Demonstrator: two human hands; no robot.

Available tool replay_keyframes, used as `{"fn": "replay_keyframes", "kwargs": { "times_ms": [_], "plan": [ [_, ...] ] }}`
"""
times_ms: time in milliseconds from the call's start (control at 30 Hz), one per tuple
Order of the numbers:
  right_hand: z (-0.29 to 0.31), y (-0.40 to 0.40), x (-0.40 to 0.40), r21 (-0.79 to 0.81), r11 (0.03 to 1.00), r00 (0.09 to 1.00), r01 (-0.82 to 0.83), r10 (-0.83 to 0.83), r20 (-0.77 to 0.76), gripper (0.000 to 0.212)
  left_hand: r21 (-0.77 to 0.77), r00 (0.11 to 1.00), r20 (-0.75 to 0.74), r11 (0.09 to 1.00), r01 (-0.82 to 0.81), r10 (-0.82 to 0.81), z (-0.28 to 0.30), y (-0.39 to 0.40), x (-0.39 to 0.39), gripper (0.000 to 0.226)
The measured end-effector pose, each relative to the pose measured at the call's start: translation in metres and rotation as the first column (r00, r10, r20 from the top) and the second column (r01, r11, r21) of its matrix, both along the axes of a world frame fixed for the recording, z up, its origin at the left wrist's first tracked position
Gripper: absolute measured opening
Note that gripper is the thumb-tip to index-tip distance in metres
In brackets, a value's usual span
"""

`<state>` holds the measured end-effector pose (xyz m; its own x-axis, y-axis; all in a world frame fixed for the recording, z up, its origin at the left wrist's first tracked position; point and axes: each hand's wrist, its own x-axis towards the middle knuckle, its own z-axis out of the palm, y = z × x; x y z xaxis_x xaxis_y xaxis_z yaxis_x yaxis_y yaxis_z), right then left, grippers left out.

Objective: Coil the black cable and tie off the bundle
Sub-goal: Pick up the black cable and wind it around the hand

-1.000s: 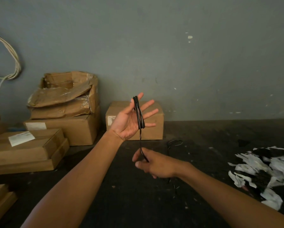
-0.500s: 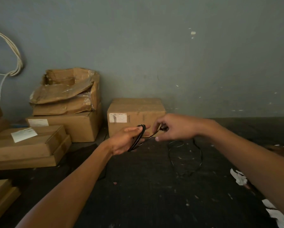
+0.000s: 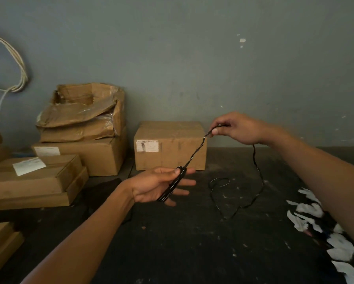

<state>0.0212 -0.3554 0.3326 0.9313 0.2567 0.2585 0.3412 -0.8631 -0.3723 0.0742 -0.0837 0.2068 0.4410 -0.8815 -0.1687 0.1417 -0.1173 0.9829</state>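
Note:
A thin black cable (image 3: pixel 194 153) runs taut between my two hands above the dark floor. Several turns of it are wound as a coil (image 3: pixel 172 186) around the fingers of my left hand (image 3: pixel 155 186), whose thumb presses on the top of the coil. My right hand (image 3: pixel 236 128), raised up and to the right, pinches the cable between thumb and forefinger. From that hand the loose end hangs down and lies in slack loops on the floor (image 3: pixel 254 198).
Cardboard boxes stand along the grey wall: one box (image 3: pixel 169 145) right behind my hands, a crushed stack (image 3: pixel 83 119) and flat boxes (image 3: pixel 34 179) to the left. Pale cords (image 3: pixel 18 64) hang on the wall at far left. Black-and-white scraps (image 3: pixel 319 226) lie at right.
My right hand has pulled up and to the right, away from the left hand, stretching a longer taut length of cable between them. The left hand stays low with the coil on its fingers.

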Motion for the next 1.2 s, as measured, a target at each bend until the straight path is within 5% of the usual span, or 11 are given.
{"fn": "replay_keyframes", "kwargs": {
  "times_ms": [467, 600, 933, 1200],
  "plan": [
    [-0.097, 0.031, 0.002, 0.200, 0.978, 0.971, -0.066, 0.109, -0.215, 0.032, -0.405, 0.929, -0.083, 0.864, 0.299, -0.360, 0.024, -0.007, -0.021, 0.053],
    [-0.133, 0.072, -0.015, 0.283, 0.944, 0.970, -0.169, 0.210, -0.119, 0.027, -0.552, 0.924, -0.091, 0.791, 0.264, -0.372, 0.038, -0.013, -0.019, 0.050],
    [-0.140, 0.121, -0.040, 0.148, 0.970, 0.949, -0.192, 0.222, -0.225, 0.022, -0.554, 0.980, -0.184, 0.816, -0.162, 0.069, 0.054, -0.007, 0.011, 0.044],
    [-0.091, 0.110, -0.046, -0.096, 0.982, 0.986, -0.161, 0.155, -0.062, 0.021, -0.391, 0.923, -0.169, 0.836, -0.384, 0.345, 0.031, -0.007, 0.023, 0.038]
  ]
}}
